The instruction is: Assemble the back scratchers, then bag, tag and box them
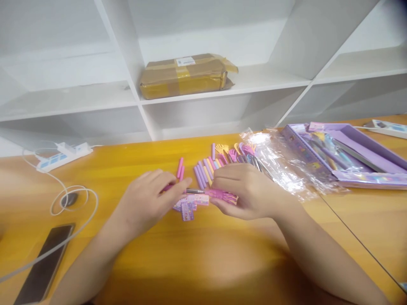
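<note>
Shelf [206, 29]: matte white panels, flat and straight-edged, forming square compartments behind the table.
Table [190, 262]: glossy orange-brown wood grain, soft reflections, a thin dark seam slanting across the right side.
Box [378, 180]: shallow, purple, angular walls with a printed pattern; slim tools and glinting film inside.
Parcel [184, 82]: brown block wrapped in shiny tape, one end ragged, a white label on top; it sits on the shelf.
Bag [270, 148]: clear crinkled plastic, full of bright highlights, just beside the box.
Strips [68, 157]: white oblong plastic with blue panels, one at far left, another at far right.
Left hand [155, 195]: fingers curled round the scratcher's pink handle end.
Right hand [243, 190]: fingers bent, gripping the scratcher's hand-shaped end.
Phone [43, 277]: flat dark slab, crossed by a smooth white cable [92, 220].
Scratcher [194, 191]: slim ringed metal rod with a pink spread-fingered head [222, 195], held level between both hands above the table, over the cards.
Handles [200, 178]: smooth round tubes, purple, yellow and pink, mostly side by side.
Spare heads [221, 149]: yellow and pink, spread-fingered, bunched behind the right hand.
Cards [187, 212]: small printed rectangles, pink and purple, overlapping.
</note>
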Demonstrator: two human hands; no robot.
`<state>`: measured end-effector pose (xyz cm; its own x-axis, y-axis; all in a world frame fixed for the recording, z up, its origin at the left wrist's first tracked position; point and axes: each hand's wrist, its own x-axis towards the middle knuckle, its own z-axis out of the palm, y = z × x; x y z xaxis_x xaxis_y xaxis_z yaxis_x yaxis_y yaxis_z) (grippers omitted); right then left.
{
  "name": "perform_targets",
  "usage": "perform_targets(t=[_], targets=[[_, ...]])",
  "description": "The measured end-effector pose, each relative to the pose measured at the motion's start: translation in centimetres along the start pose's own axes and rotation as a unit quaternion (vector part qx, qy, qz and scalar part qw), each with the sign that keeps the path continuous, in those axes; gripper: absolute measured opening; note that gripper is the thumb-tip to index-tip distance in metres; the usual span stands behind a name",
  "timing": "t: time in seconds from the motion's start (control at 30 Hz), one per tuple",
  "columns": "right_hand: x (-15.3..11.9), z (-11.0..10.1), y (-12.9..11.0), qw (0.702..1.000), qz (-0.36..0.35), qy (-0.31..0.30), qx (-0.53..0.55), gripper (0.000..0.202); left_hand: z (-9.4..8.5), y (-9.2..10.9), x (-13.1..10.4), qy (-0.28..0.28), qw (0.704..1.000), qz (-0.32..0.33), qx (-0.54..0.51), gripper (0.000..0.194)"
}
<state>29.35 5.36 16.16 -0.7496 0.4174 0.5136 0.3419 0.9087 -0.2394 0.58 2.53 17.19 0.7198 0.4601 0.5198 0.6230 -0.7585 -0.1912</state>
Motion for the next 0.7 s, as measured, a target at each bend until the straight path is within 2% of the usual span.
perform_targets(t=[0.1, 0.2, 0.4, 0.6, 0.7], targets=[[0.08, 0.21, -0.07, 1.0, -0.015, 0.004, -0.011, 0.034, 0.51, 0.34, -0.06, -0.009, 0.999, 0.029, 0.018, 0.028], [0.17, 0.26, -0.07, 1.0, -0.022, 0.005, -0.01, 0.033, 0.71, 0.58, -0.09, -0.007, 0.999, 0.045, 0.024, 0.02], [0.13, 0.44, 0.35, 1.0, -0.027, 0.006, -0.007, 0.032, 0.19, 0.75, -0.02, 0.006, 0.999, 0.037, 0.032, 0.014], [-0.25, 0.74, 0.76, 1.0, 0.008, 0.01, -0.023, 0.032, 0.16, 0.81, 0.08, 0.016, 0.998, 0.024, 0.048, 0.011], [-0.24, 0.75, 0.6, 1.0, -0.011, 0.01, -0.021, 0.032, 0.18, 0.75, 0.02, 0.007, 0.999, 0.027, 0.041, 0.013]])
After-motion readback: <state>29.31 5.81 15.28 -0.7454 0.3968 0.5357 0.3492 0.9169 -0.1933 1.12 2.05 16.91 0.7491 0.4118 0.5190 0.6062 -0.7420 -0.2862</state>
